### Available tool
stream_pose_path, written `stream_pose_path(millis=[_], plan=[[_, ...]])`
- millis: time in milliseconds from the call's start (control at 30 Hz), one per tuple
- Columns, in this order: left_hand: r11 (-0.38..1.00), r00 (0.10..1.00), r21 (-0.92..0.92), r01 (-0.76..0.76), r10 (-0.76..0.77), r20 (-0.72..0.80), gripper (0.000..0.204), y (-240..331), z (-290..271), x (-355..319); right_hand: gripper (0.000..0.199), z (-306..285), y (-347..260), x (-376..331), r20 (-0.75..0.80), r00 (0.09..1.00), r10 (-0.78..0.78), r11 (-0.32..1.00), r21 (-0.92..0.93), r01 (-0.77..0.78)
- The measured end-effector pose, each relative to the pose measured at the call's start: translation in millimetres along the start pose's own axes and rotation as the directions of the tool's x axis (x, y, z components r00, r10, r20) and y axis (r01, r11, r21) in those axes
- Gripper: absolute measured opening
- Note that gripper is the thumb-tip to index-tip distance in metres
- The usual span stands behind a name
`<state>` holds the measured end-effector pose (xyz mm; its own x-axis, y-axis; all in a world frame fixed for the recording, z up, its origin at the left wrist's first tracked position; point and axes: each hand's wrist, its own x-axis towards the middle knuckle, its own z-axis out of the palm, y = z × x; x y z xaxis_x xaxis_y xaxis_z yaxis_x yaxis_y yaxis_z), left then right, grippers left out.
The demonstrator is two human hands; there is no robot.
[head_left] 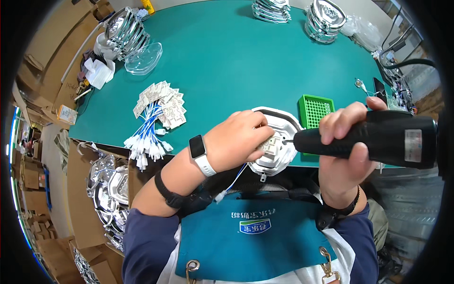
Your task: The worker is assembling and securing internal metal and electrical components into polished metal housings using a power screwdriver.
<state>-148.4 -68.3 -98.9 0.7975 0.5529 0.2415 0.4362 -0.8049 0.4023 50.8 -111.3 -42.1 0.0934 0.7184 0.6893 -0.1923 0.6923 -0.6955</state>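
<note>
A silver lamp housing (pixel 289 122) lies at the table's near edge, with a small white circuit board (pixel 271 146) inside it. My left hand (pixel 241 134) is closed, bent fingers and thumb on the board. From the board a blue and white wire runs down over the edge to a white connector (pixel 220 196). My right hand (pixel 343 137) wraps round a black electric screwdriver (pixel 395 137) held nearly level. Its thin bit points left and meets the board's right end; whether a screw is under the tip I cannot make out.
A green tray (pixel 316 106) with a grid of holes sits behind the screwdriver. Left lie fanned circuit boards (pixel 163 104) with wired connectors (pixel 146 146). Stacks of silver housings (pixel 125 33) and a clear cover (pixel 144 59) stand farther back. A carton of housings (pixel 111 194) is at lower left.
</note>
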Motion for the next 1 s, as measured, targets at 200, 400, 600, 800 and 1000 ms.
stream_pose_path(millis=[200, 400, 600, 800, 1000], plan=[[1.0, 0.998, -0.007, 0.0, 0.0, -0.069, 0.043, 0, 5, 4, 0.062, 5, 13, 2, 0.047, 0.999, 0.019, 0.999, -0.045, -0.016], [1.0, 0.997, 0.027, -0.008, 0.01, -0.083, 0.041, -2, 4, 8, 0.064, 11, 8, 4, 0.003, 1.0, 0.017, 0.999, -0.051, -0.017], [0.999, 0.997, 0.036, -0.017, 0.02, -0.078, 0.041, -3, 6, 12, 0.065, 9, 9, 8, 0.017, 0.999, 0.036, 0.993, -0.112, -0.034], [0.998, 0.961, 0.045, -0.04, 0.051, -0.27, 0.032, -4, 25, 11, 0.067, 4, 13, 8, 0.008, 1.0, 0.025, 0.996, 0.08, -0.025], [0.998, 0.935, 0.056, -0.026, 0.045, -0.352, 0.027, -3, 32, 12, 0.066, 2, 14, 8, -0.02, 0.997, 0.074, 0.987, 0.146, -0.07]])
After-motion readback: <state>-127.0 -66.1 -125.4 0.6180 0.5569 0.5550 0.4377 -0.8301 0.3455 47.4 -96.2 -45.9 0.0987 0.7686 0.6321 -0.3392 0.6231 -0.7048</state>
